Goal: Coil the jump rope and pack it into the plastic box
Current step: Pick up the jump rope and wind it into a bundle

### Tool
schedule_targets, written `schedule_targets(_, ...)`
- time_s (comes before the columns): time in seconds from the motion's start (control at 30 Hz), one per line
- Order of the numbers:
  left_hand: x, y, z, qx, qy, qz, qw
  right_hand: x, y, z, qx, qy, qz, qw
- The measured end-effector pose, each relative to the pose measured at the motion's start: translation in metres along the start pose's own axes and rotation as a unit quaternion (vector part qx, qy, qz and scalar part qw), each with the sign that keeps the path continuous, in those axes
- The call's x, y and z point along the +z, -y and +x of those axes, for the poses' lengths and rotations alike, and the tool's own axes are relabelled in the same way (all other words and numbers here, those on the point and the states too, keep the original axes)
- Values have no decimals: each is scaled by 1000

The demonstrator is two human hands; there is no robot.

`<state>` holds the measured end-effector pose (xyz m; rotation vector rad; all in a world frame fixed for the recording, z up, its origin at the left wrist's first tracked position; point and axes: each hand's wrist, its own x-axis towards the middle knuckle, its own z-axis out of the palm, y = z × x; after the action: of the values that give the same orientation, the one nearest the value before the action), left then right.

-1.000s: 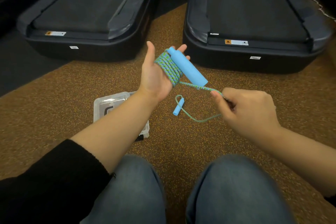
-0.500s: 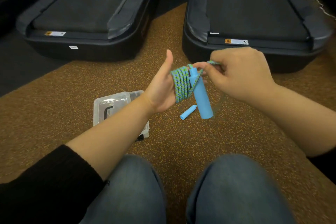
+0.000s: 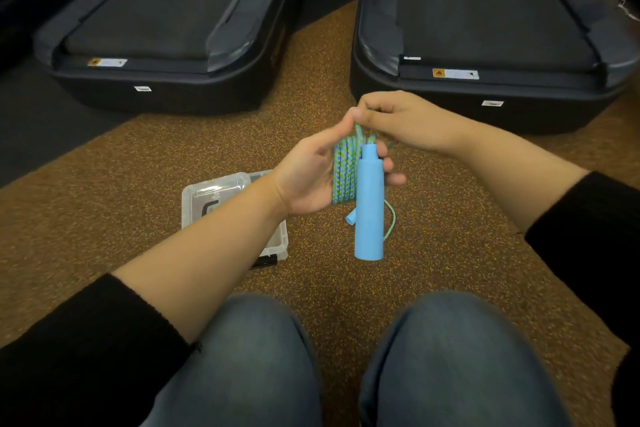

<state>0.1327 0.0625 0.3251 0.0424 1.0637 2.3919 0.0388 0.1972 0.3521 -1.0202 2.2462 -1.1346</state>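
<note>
The blue-green braided jump rope (image 3: 344,172) is wound in several turns around the fingers of my left hand (image 3: 311,173), palm facing right. One light blue handle (image 3: 370,204) hangs down from that hand in front of the coil. My right hand (image 3: 398,120) sits just above the coil and pinches a strand of the rope at its top. The second blue handle (image 3: 350,217) lies on the floor behind the hanging one, with a short loop of loose rope (image 3: 391,222) beside it. The clear plastic box (image 3: 221,194) lies on the floor, partly hidden under my left forearm.
Two black treadmill decks (image 3: 166,45) (image 3: 485,55) stand ahead, with a strip of speckled brown floor (image 3: 322,55) between them. My knees in blue jeans (image 3: 450,357) fill the bottom of the view. A small black object (image 3: 265,262) lies at the box's near corner.
My right hand has carried the rope over the top of the coil, adding a turn. The held handle now hangs straight down, and less loose rope lies on the floor.
</note>
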Motion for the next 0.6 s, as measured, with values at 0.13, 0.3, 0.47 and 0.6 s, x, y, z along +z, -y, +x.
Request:
schedule_targets(0.13, 0, -6, -1, -21, 11, 0, 1000, 17, -11, 0, 69, 67, 158, 983)
schedule_targets(0.3, -2, -21, -1, 12, 11, -31, 999, 32, -26, -6, 78, 45, 79, 993)
schedule_targets(0.47, -10, -27, 1, 77, -44, -38, 995, 65, -44, -26, 125, 47, 46, 990)
schedule_targets(0.6, -15, -28, 1, 105, -73, -56, 990, 85, -34, -50, 76, 63, -62, 993)
